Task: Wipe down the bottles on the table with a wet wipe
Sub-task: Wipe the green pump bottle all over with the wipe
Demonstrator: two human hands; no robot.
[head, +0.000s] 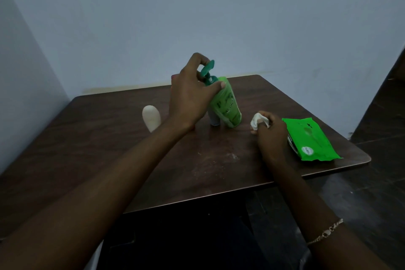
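Note:
A green pump bottle (228,105) stands tilted on the brown table (109,138), leaning away from me to the left. My left hand (192,96) grips it around the teal pump head and neck. My right hand (270,132) rests on the table to the bottle's right and holds a crumpled white wet wipe (258,120). A cream rounded bottle (151,117) stands to the left of my left forearm. A small white bottle (213,119) shows just behind the green one, mostly hidden.
A green pack of wet wipes (311,140) lies flat near the table's right edge. Something red (174,76) peeks out behind my left hand. A grey wall runs close behind the table. Dark floor lies to the right.

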